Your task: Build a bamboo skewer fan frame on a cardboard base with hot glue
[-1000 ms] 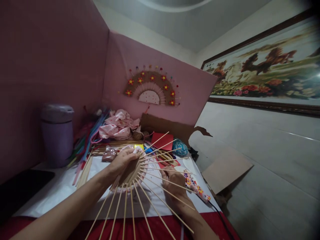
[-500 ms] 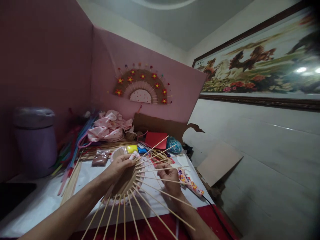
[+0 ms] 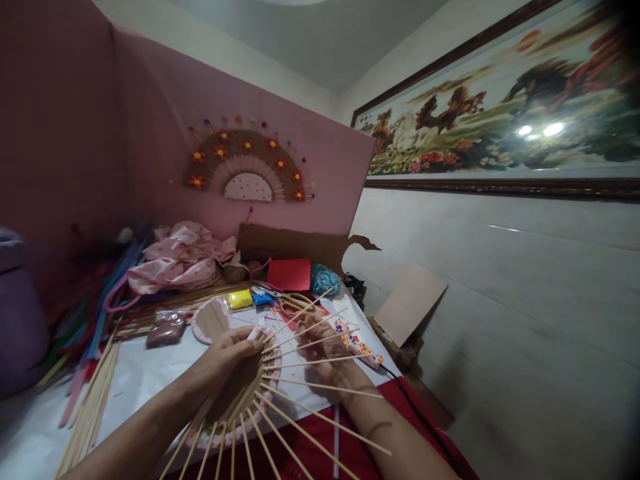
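My left hand (image 3: 225, 360) grips a half-round cardboard fan base (image 3: 240, 393) with several thin bamboo sticks (image 3: 320, 387) radiating from it, held just above the table. My right hand (image 3: 320, 350) lies behind the sticks with its fingers curled on one of them near the base. A floral-patterned glue gun (image 3: 357, 343) lies on the white table cover (image 3: 140, 380) just right of my right hand.
A finished fan (image 3: 245, 170) hangs on the pink board. On the table are pink cloth (image 3: 177, 260), loose bamboo sticks (image 3: 93, 407), scissors (image 3: 287, 301), red paper (image 3: 289, 274), a blue yarn ball (image 3: 325, 279), a second half-round piece (image 3: 213, 320). A purple container (image 3: 17, 313) stands at left.
The view has swung to the right, so everything has shifted left in frame. Both hands stay on the stick fan, my right hand a little closer to the base.
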Tool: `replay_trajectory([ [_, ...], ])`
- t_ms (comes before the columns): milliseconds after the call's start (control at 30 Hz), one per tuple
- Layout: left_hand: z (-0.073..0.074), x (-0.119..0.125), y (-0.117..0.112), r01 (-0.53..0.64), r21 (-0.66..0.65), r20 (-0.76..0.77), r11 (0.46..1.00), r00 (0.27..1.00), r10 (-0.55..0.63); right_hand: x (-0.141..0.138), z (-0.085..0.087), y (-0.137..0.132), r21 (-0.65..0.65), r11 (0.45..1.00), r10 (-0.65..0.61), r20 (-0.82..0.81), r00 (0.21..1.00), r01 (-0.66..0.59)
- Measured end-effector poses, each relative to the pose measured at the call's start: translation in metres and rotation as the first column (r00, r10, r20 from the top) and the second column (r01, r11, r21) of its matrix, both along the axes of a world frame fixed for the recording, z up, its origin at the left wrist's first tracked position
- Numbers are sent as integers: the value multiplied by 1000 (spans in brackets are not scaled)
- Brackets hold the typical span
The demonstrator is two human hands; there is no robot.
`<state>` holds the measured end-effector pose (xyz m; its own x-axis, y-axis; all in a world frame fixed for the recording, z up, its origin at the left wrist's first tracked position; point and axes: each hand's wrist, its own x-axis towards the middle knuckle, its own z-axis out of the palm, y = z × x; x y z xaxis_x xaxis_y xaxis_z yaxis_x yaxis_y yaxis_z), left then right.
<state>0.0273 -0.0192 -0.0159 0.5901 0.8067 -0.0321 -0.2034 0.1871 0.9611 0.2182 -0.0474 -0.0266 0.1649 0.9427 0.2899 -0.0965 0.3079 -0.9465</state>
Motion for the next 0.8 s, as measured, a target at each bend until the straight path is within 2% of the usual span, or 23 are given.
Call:
replay_trajectory([
  [100,-3,3,-1,35,10,10,999,999,-35,0,-4,0,-86,970,201,-228,953,-225],
  [200,-4,6,-5,75,16,14,997,997,-75,0,-9,0,-99,929,302,-358,884,-357],
  [467,-6,8,-10,155,31,15,987,988,-156,-4,-18,6,-150,898,351,-324,878,-414],
  [633,-9,10,-7,154,37,10,987,988,-154,-6,-15,1,-176,902,334,-296,895,-395],
  [800,-10,10,-8,114,66,-14,991,993,-114,-6,-10,1,-175,907,349,-198,916,-383],
])
